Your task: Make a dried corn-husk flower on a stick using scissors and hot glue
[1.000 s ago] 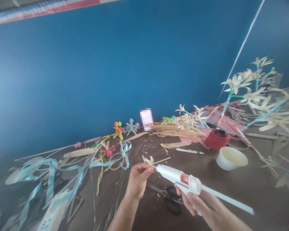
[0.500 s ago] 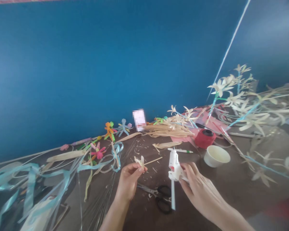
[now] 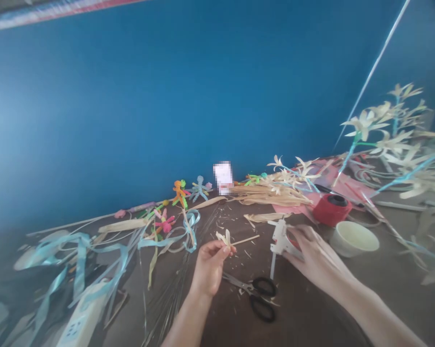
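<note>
My left hand (image 3: 210,266) is closed in a pinch on a small pale husk flower (image 3: 225,237) with a thin stick (image 3: 247,239) jutting out to the right. My right hand (image 3: 313,251) grips a white glue gun (image 3: 280,236) by its handle. From the gun's back end a translucent glue stick (image 3: 273,266) hangs towards the scissors (image 3: 255,291). These black-handled scissors lie on the table between my forearms. A gap separates the gun from the flower. Behind the gun lies a strip of dried husk (image 3: 266,218).
A red tape roll (image 3: 332,210) and a white cup (image 3: 355,239) stand to the right. Finished husk flowers (image 3: 364,124) on blue stems rise behind them. Blue ribbon (image 3: 80,262), a power strip (image 3: 83,313) and pipe-cleaner figures (image 3: 179,193) lie to the left. A blue wall (image 3: 188,96) closes the back.
The camera view has turned left, so everything sits further right. My right hand has carried the glue gun slightly away towards the back. My left hand keeps its hold on the flower.
</note>
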`<action>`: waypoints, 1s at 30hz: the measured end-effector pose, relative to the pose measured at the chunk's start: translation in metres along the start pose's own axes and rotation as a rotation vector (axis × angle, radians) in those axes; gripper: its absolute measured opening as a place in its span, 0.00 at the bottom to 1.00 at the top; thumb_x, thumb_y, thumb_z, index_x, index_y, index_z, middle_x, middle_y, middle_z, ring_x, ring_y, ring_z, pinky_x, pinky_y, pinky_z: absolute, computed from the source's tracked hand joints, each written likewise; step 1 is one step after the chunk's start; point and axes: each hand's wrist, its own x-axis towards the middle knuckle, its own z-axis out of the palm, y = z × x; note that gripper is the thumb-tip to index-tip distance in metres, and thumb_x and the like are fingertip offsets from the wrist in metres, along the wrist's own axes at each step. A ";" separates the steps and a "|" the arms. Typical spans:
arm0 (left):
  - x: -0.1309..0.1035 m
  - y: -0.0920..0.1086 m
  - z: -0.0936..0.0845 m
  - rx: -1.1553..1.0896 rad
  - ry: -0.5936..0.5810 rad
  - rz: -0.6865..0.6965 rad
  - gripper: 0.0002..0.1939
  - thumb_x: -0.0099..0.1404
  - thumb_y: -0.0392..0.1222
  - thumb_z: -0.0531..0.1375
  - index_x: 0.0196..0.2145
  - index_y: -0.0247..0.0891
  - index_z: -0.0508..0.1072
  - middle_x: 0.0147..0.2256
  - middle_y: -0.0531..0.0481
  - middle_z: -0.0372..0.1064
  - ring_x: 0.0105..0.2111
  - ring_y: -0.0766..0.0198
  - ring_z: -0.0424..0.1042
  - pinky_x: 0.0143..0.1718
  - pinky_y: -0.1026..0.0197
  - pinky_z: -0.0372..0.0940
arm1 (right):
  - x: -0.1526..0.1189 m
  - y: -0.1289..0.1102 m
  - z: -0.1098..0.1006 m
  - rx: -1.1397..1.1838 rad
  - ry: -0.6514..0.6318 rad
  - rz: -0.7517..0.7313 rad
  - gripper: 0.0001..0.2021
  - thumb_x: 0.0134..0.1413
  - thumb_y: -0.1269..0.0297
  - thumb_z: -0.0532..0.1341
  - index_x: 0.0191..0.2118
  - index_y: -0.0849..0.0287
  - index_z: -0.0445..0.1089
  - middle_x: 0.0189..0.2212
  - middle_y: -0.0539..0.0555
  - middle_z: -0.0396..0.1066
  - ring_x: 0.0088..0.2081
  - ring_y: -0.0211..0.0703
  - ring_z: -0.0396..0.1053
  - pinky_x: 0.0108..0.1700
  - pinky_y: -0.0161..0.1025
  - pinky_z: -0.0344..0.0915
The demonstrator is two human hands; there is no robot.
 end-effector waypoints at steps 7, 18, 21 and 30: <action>0.001 0.000 -0.001 0.033 0.028 0.004 0.03 0.47 0.32 0.64 0.22 0.36 0.73 0.22 0.52 0.73 0.26 0.68 0.68 0.35 0.64 0.59 | 0.019 -0.103 0.007 0.735 -0.055 -0.034 0.11 0.54 0.68 0.52 0.42 0.58 0.67 0.35 0.55 0.66 0.36 0.41 0.66 0.39 0.38 0.64; 0.002 0.002 0.000 0.192 0.104 0.053 0.03 0.48 0.36 0.64 0.22 0.34 0.73 0.21 0.53 0.69 0.26 0.67 0.66 0.36 0.63 0.59 | 0.023 -0.116 0.026 0.922 0.045 -0.015 0.13 0.55 0.68 0.52 0.43 0.57 0.70 0.32 0.55 0.68 0.34 0.41 0.67 0.38 0.37 0.64; 0.002 0.002 -0.001 0.237 0.116 0.074 0.03 0.48 0.36 0.64 0.22 0.34 0.73 0.21 0.53 0.69 0.26 0.67 0.66 0.35 0.63 0.60 | 0.022 -0.116 0.031 0.931 0.070 -0.022 0.13 0.55 0.69 0.52 0.43 0.57 0.70 0.32 0.55 0.68 0.34 0.40 0.66 0.37 0.36 0.64; 0.001 0.004 -0.001 0.391 0.174 0.143 0.03 0.47 0.36 0.64 0.22 0.35 0.74 0.22 0.53 0.71 0.26 0.66 0.66 0.33 0.65 0.60 | 0.023 -0.115 0.037 1.025 0.082 0.022 0.11 0.54 0.68 0.54 0.39 0.56 0.72 0.30 0.53 0.69 0.32 0.39 0.66 0.35 0.36 0.63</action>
